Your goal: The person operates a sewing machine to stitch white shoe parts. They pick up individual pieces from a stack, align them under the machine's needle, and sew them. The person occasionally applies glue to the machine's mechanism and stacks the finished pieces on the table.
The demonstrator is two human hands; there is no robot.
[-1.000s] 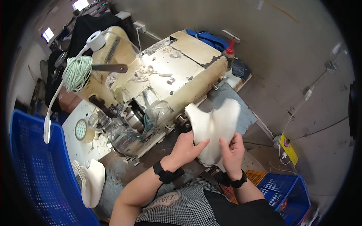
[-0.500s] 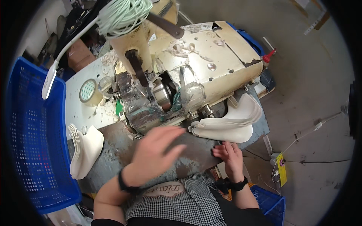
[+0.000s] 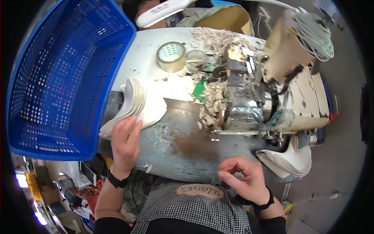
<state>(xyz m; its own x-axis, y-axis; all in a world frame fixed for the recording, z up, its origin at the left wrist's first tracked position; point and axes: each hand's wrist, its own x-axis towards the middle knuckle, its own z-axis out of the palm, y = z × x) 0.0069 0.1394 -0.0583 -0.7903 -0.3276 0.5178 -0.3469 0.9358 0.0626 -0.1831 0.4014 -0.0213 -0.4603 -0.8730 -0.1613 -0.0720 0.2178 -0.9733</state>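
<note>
My left hand (image 3: 126, 146) reaches to the stack of white curved sheet pieces (image 3: 146, 111) at the left of the metal worktop. Its fingers are stretched out, and the fingertips lie at the stack's near edge; whether they press on it I cannot tell. My right hand (image 3: 246, 179) hovers over the worktop's front edge, fingers loosely bent, thumb apart, nothing in it. To its right, a second stack of similar white pieces (image 3: 286, 160) rests below the front of a worn cream machine (image 3: 304, 93).
A blue perforated basket (image 3: 117, 66) stands at the far left. Behind the left stack are a roll of clear tape (image 3: 170, 57) and a smaller roll (image 3: 195, 61). Pale shavings (image 3: 214, 97) are heaped beside the machine. A white lamp (image 3: 163, 12) hangs over the back.
The view has swung left. My left hand has moved from in front of the machine to the left stack. My right hand has drawn away from the right stack.
</note>
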